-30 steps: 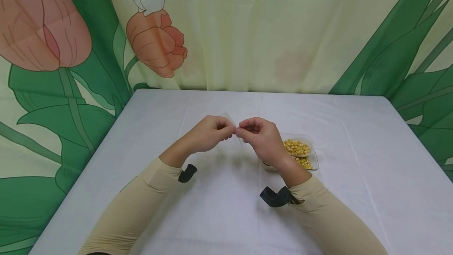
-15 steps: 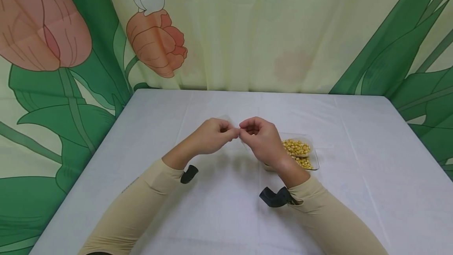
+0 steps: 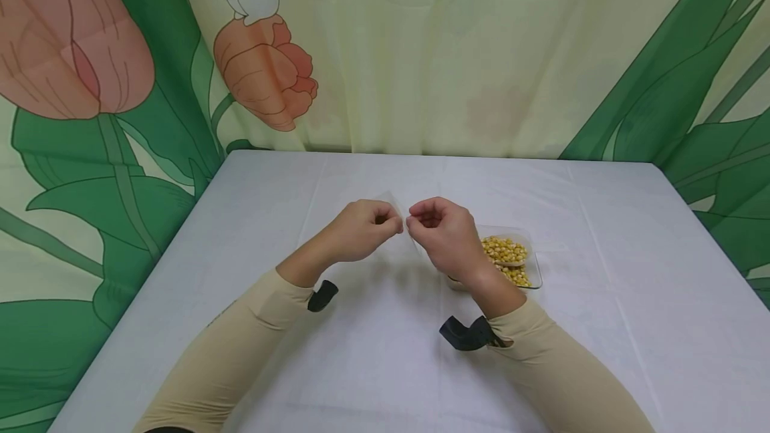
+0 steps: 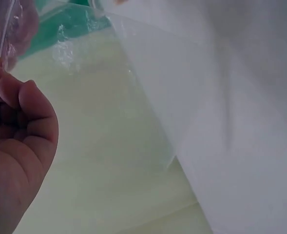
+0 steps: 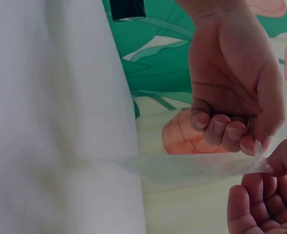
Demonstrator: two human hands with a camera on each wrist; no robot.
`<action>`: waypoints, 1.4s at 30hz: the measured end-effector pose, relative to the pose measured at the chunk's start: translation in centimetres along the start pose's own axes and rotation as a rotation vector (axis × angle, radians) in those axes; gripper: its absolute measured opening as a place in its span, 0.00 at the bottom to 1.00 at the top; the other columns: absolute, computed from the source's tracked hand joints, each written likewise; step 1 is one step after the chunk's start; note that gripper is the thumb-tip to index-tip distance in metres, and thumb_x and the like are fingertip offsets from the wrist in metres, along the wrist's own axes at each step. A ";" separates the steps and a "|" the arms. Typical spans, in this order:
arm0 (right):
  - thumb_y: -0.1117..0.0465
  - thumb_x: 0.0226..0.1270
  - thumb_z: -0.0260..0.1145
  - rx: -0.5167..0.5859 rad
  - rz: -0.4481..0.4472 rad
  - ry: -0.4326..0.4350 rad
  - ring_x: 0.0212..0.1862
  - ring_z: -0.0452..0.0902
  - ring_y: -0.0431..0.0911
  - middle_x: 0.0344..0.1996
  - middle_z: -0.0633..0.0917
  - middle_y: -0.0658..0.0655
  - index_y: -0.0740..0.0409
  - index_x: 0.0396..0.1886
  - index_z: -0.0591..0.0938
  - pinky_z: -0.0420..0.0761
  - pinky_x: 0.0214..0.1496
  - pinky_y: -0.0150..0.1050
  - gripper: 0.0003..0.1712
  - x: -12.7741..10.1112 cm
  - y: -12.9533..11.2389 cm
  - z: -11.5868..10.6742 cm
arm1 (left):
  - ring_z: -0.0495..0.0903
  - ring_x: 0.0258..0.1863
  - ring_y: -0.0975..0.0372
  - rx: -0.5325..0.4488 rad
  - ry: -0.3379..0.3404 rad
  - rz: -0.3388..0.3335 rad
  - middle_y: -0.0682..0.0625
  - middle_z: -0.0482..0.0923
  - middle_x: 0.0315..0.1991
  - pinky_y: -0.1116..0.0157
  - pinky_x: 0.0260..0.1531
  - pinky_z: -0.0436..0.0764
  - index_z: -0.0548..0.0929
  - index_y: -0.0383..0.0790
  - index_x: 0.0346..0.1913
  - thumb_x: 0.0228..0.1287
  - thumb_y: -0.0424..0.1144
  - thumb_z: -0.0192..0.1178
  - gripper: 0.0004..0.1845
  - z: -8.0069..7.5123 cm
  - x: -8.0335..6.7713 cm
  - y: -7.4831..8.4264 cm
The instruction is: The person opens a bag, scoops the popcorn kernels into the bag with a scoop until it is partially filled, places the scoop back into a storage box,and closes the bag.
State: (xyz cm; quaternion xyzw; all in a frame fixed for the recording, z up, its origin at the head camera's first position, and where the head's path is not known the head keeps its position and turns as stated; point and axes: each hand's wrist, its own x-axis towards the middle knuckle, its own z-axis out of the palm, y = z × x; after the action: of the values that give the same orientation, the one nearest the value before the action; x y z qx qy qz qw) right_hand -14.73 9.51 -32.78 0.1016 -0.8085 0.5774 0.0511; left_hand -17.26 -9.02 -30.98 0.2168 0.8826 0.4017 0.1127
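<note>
- Left hand [image 3: 361, 229], fingers curled, pinches the clear plastic bag [image 3: 402, 216] by its edge.
- The bag hangs between both hands above the tabletop [image 3: 601, 219].
- Right hand [image 3: 442, 232] pinches the bag's other side; the tray of corn kernels [image 3: 508, 256] is just right.

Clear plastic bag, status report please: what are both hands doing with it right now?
Left hand and right hand both pinch the clear plastic bag's top edge, above the table. Tray of corn kernels sits beside the right wrist. Nothing in the way.

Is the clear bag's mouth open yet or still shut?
Cannot tell. Both hands, left hand and right hand, pinch the clear plastic bag at its top edge; it looks flat, but the mouth is hidden.
</note>
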 end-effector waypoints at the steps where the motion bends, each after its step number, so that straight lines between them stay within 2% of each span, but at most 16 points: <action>1: 0.67 0.67 0.65 -0.018 0.006 0.011 0.37 0.80 0.50 0.34 0.85 0.60 0.67 0.42 0.83 0.80 0.35 0.32 0.08 0.0 0.0 -0.1 | 0.72 0.29 0.60 0.002 0.001 -0.006 0.54 0.75 0.24 0.64 0.29 0.72 0.83 0.44 0.30 0.70 0.39 0.52 0.12 0.0 0.0 0.0; 6: 0.66 0.67 0.64 -0.079 0.033 0.055 0.37 0.80 0.49 0.35 0.85 0.59 0.66 0.42 0.83 0.80 0.36 0.32 0.08 0.3 0.3 -0.9 | 0.68 0.24 0.61 0.010 0.020 -0.036 0.54 0.69 0.21 0.65 0.24 0.67 0.79 0.42 0.25 0.64 0.36 0.52 0.11 -0.3 -0.4 0.1; 13: 0.65 0.67 0.64 -0.118 0.053 0.054 0.39 0.80 0.49 0.36 0.85 0.59 0.66 0.43 0.83 0.81 0.38 0.33 0.09 0.6 0.8 -1.5 | 0.67 0.23 0.61 -0.015 0.027 -0.041 0.54 0.69 0.20 0.65 0.23 0.65 0.78 0.42 0.24 0.61 0.38 0.51 0.11 -0.6 -0.8 0.1; 17: 0.65 0.67 0.63 -0.143 0.059 0.071 0.38 0.80 0.50 0.35 0.85 0.60 0.66 0.43 0.83 0.80 0.37 0.34 0.10 0.6 1.0 -1.7 | 0.67 0.23 0.62 -0.024 0.044 -0.054 0.54 0.70 0.20 0.65 0.23 0.65 0.78 0.43 0.24 0.61 0.38 0.51 0.11 -0.6 -0.9 0.0; 20: 0.64 0.67 0.63 -0.164 0.068 0.077 0.39 0.80 0.51 0.36 0.85 0.60 0.66 0.44 0.83 0.81 0.38 0.35 0.10 0.6 1.1 -1.8 | 0.68 0.23 0.62 -0.022 0.062 -0.065 0.56 0.75 0.23 0.65 0.23 0.66 0.79 0.44 0.24 0.61 0.39 0.51 0.10 -0.5 -1.0 0.0; 24: 0.64 0.68 0.62 -0.187 0.085 0.078 0.39 0.80 0.50 0.36 0.85 0.60 0.66 0.45 0.83 0.81 0.40 0.39 0.11 0.7 1.3 -1.9 | 0.69 0.25 0.61 -0.024 0.093 -0.091 0.56 0.79 0.26 0.65 0.23 0.67 0.79 0.44 0.23 0.60 0.39 0.55 0.10 -0.5 -1.2 0.2; 26: 0.63 0.68 0.62 -0.188 0.096 0.071 0.39 0.80 0.50 0.37 0.84 0.59 0.65 0.45 0.82 0.81 0.41 0.40 0.11 0.7 1.3 -1.9 | 0.70 0.25 0.61 -0.033 0.108 -0.108 0.54 0.78 0.24 0.65 0.23 0.68 0.79 0.43 0.23 0.61 0.40 0.58 0.10 -0.5 -1.2 0.3; 30: 0.63 0.68 0.62 -0.186 0.110 0.060 0.39 0.79 0.50 0.37 0.84 0.59 0.64 0.44 0.82 0.81 0.41 0.40 0.10 0.7 1.4 -1.8 | 0.74 0.30 0.60 -0.115 0.115 -0.111 0.52 0.80 0.27 0.65 0.29 0.72 0.79 0.41 0.30 0.63 0.40 0.60 0.07 -0.2 -1.2 0.3; 32: 0.63 0.68 0.62 -0.193 0.111 0.059 0.39 0.79 0.50 0.36 0.84 0.59 0.65 0.44 0.82 0.81 0.42 0.40 0.10 0.7 1.4 -1.7 | 0.76 0.32 0.59 -0.187 0.100 -0.091 0.48 0.83 0.31 0.64 0.31 0.73 0.77 0.39 0.38 0.64 0.37 0.59 0.05 -0.1 -1.1 0.2; 35: 0.63 0.68 0.62 -0.202 0.111 0.057 0.39 0.79 0.50 0.36 0.84 0.59 0.65 0.44 0.82 0.81 0.42 0.40 0.10 0.6 1.5 -1.7 | 0.77 0.34 0.58 -0.272 0.063 -0.051 0.45 0.83 0.34 0.64 0.34 0.74 0.75 0.39 0.48 0.67 0.34 0.56 0.09 0.0 -1.2 0.1; 39: 0.64 0.68 0.62 -0.200 0.107 0.055 0.39 0.80 0.50 0.36 0.84 0.59 0.64 0.44 0.82 0.81 0.41 0.41 0.10 0.6 1.5 -1.7 | 0.79 0.37 0.57 -0.295 0.041 -0.022 0.48 0.82 0.34 0.62 0.39 0.77 0.79 0.40 0.54 0.70 0.34 0.54 0.12 0.2 -1.3 0.0; 42: 0.63 0.68 0.62 -0.195 0.106 0.054 0.39 0.80 0.50 0.36 0.84 0.59 0.64 0.44 0.82 0.82 0.41 0.40 0.10 0.6 1.5 -1.7 | 0.79 0.38 0.57 -0.309 0.051 -0.012 0.48 0.81 0.36 0.63 0.40 0.79 0.81 0.38 0.55 0.69 0.35 0.61 0.13 0.4 -1.2 -0.1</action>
State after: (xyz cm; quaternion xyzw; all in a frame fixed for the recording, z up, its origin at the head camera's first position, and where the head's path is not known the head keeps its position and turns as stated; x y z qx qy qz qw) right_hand -15.68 11.50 -33.49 0.0378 -0.8633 0.5006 0.0521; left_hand -16.09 -9.44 -31.29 0.1812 0.8142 0.5373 0.1248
